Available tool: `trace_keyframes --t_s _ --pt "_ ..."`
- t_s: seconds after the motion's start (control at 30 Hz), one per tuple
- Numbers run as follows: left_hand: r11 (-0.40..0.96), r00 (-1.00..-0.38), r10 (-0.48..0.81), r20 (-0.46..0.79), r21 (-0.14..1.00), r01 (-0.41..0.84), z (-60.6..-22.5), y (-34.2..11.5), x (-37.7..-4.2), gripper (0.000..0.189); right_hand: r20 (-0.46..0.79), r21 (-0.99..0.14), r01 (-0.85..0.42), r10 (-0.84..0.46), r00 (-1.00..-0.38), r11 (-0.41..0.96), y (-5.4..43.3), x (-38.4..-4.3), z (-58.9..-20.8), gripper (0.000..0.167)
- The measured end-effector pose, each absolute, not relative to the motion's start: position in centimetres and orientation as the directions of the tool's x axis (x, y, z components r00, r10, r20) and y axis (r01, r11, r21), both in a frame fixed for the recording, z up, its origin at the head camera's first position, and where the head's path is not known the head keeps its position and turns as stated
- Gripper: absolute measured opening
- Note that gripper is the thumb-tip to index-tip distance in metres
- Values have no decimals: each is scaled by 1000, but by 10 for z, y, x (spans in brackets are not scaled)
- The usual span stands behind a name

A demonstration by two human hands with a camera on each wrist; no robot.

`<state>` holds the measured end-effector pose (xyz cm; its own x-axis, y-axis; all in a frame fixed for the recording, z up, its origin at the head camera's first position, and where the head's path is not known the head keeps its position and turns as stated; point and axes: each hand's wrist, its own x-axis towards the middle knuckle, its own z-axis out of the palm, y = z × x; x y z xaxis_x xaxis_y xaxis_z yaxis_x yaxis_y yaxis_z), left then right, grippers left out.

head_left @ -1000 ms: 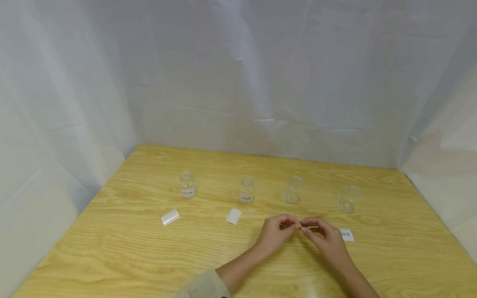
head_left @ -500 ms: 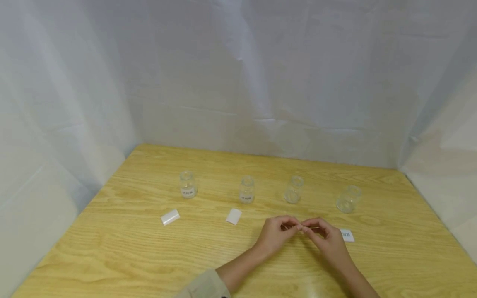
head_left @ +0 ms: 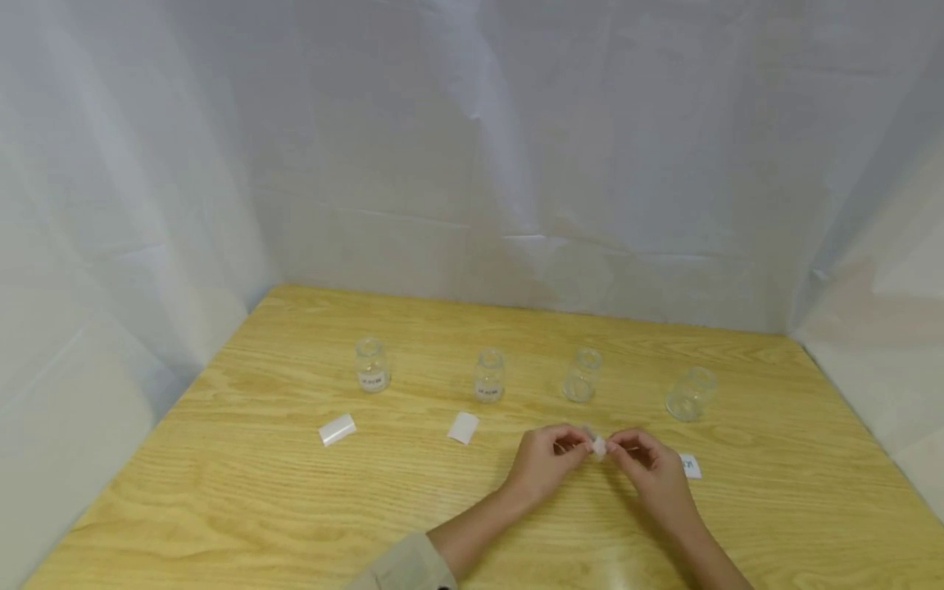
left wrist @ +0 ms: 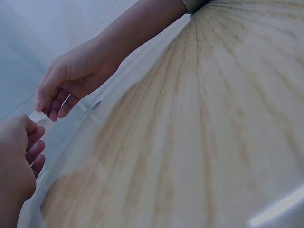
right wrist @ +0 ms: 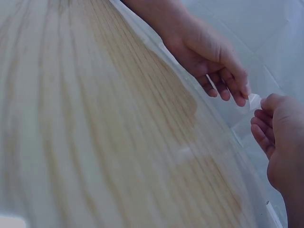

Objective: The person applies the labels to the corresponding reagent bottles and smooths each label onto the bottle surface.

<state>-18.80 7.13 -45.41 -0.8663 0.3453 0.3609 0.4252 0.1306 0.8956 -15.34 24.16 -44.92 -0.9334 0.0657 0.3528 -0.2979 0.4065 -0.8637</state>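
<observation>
Cuff (head_left: 422, 557) of a pale sleeve lies nearest, round the left forearm. Beyond it, the left hand (head_left: 542, 467) and the right hand (head_left: 655, 479) meet over the wooden table (head_left: 221, 492), thumb and fingertips of each pinching a small white slip (head_left: 598, 448) between them. The right hand hides part of a printed label (head_left: 691, 466) just beside it. Well to the left lie a blank paper (head_left: 463, 428) and a glossy paper (head_left: 337, 429). Farther back stand a labelled jar (head_left: 372, 366), another labelled jar (head_left: 488, 377), a third jar (head_left: 582, 377) and a fourth jar (head_left: 689, 395). White sheeting (head_left: 383, 164) hangs behind.
</observation>
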Motion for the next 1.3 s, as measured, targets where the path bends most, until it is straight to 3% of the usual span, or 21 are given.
trace_keyframes --t_s 0.23,0.7,1.07,1.3 --pt "149 -890 298 344 905 400 -452 71 -188 4 369 -867 -303 102 -924 394 243 -152 -446 7" --pt "191 -923 209 321 913 361 -452 70 -189 4 269 -920 -175 241 -933 351 243 -152 -442 17" --pt "237 -939 123 321 909 342 -454 71 -191 4 263 -925 -136 340 -903 355 246 -155 -443 15" --pt "267 -951 59 303 913 307 -454 70 -192 4 235 -955 -128 416 -878 269 246 -156 -441 13"
